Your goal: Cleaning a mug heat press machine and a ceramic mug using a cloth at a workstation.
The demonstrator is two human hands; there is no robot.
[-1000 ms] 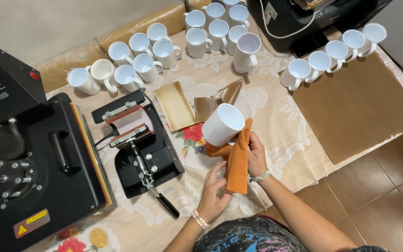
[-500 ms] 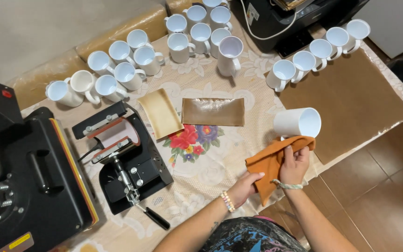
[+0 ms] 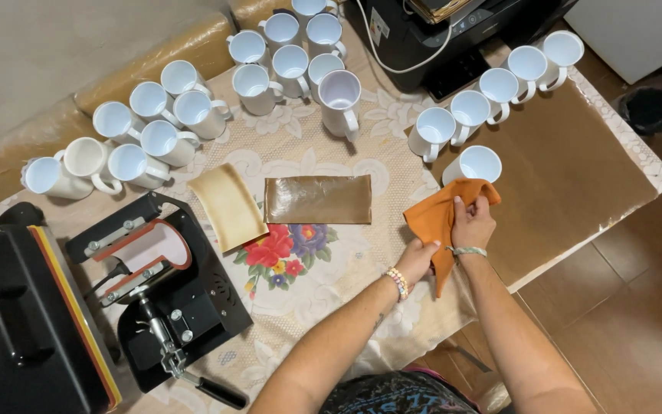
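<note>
- Orange cloth (image 3: 440,218) is bunched between both hands, lying on the desk (image 3: 392,153) at its near edge.
- Right hand (image 3: 472,222) closes its fingers on the cloth's upper fold; left hand (image 3: 417,261) pinches the lower part, just below and left of the right.
- White mug (image 3: 475,164) stands upright right above the right hand, its base touching the cloth.
- More white mugs (image 3: 499,96) run in a row up and to the right of that hand, on brown paper (image 3: 576,176).
- Brown sheet (image 3: 317,199) lies flat to the left of the hands, with a pale curved pad (image 3: 227,205) beside it.
- Farther left of the left hand sits a black mug press (image 3: 166,291).
</note>
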